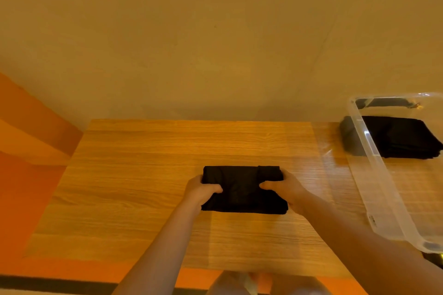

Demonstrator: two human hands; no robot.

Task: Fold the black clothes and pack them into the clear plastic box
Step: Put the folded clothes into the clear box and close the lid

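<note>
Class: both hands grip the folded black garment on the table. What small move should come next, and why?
Probably lift the folded black garment, gripped by the left hand and right hand, toward the clear plastic box at right: it looks fully folded, and a black stack already lies inside.

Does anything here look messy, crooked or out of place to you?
Nothing stands out. The folded black garment lies flat and square on the wooden table, gripped at its ends by the left hand and right hand. To the right, the clear plastic box already holds a neat stack of black clothes.
</note>
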